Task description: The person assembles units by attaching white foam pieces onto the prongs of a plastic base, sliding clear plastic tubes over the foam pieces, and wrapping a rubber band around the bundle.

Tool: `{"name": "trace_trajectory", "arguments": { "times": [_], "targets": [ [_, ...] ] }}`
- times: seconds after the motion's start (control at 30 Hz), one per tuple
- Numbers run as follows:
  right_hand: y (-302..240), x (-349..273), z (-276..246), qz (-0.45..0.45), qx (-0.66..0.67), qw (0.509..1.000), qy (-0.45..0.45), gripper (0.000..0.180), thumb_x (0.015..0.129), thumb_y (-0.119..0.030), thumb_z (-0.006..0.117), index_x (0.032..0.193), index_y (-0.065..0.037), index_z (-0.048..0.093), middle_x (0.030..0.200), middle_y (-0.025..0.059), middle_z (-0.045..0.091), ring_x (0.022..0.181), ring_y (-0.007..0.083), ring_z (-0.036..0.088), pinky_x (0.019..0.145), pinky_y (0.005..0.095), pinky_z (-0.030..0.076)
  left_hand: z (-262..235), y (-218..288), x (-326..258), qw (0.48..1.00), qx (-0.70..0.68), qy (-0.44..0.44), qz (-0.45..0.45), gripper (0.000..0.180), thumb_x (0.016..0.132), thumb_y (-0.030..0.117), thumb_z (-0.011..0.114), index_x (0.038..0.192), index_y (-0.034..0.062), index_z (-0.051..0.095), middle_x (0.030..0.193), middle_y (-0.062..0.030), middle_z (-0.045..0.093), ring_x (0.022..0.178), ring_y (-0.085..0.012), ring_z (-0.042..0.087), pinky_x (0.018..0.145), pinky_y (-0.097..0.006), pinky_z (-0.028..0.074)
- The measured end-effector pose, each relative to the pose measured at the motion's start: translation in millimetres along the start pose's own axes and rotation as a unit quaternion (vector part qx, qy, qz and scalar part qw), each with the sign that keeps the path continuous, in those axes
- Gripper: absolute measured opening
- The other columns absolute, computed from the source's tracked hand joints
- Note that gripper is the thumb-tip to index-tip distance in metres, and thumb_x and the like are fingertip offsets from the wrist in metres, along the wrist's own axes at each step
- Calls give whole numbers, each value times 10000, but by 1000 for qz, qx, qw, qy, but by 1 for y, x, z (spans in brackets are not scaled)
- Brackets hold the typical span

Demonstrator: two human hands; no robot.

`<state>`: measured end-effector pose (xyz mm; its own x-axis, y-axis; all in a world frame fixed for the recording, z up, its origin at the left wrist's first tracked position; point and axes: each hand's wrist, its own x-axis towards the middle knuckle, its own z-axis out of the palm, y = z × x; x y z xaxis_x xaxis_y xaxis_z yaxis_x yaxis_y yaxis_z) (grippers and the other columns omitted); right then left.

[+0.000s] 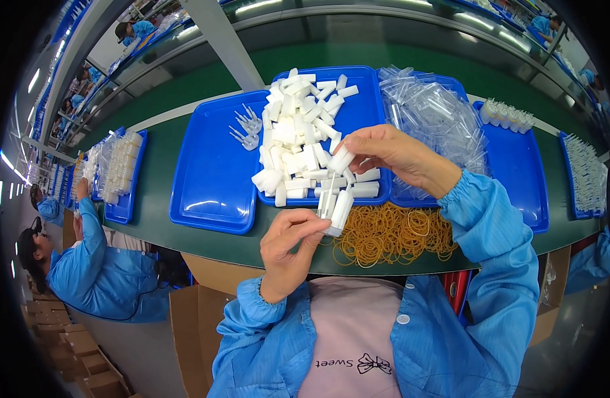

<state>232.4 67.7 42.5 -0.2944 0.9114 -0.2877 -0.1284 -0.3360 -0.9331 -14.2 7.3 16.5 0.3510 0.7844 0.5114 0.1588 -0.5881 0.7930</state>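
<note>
My left hand (288, 242) pinches a small bundle of white plastic tubes (335, 205) from below, just over the near edge of the green belt. My right hand (388, 152) comes in from the right and holds one white plastic piece (340, 159) between its fingertips, right above the bundle. Behind both hands a blue tray (368, 106) carries a heap of the same white pieces (298, 129). A pile of yellow rubber bands (391, 232) lies on the belt under my right wrist.
A larger blue tray (208, 172) at left holds a few small clear parts (246, 127). Clear plastic sleeves (434, 113) fill a tray at right, with further blue trays (524, 172) beyond. Another worker in blue (92, 265) sits at my left. Cardboard boxes (86, 358) stand below.
</note>
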Motion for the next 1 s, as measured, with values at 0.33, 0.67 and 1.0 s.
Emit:
{"name": "trace_trajectory", "arguments": {
  "times": [0.33, 0.67, 1.0],
  "targets": [
    [-3, 0, -10, -30, -80, 996, -3, 186, 841, -256, 703, 912, -87, 676, 890, -3, 658, 846, 78, 566, 820, 231, 412, -1, 1, 1, 999, -28, -38, -26, 209, 789, -34, 693, 982, 42, 720, 927, -80, 625, 825, -174, 605, 694, -255, 486],
    [-5, -7, -23, 0, -87, 995, -52, 180, 820, -238, 727, 886, -75, 687, 881, 5, 665, 860, 87, 576, 844, 247, 411, -2, 1, 2, 994, -80, -68, -36, 252, 781, -76, 678, 998, 45, 721, 924, -72, 619, 831, -157, 603, 690, -242, 489],
    [-2, -16, 1, 8, -70, 996, -52, 162, 819, -204, 728, 887, -63, 686, 870, 12, 668, 821, 78, 589, 788, 238, 440, 2, 5, 7, 996, 7, -87, 5, 187, 772, -69, 691, 925, 32, 726, 898, -74, 619, 826, -174, 592, 684, -251, 480]
  ]
}}
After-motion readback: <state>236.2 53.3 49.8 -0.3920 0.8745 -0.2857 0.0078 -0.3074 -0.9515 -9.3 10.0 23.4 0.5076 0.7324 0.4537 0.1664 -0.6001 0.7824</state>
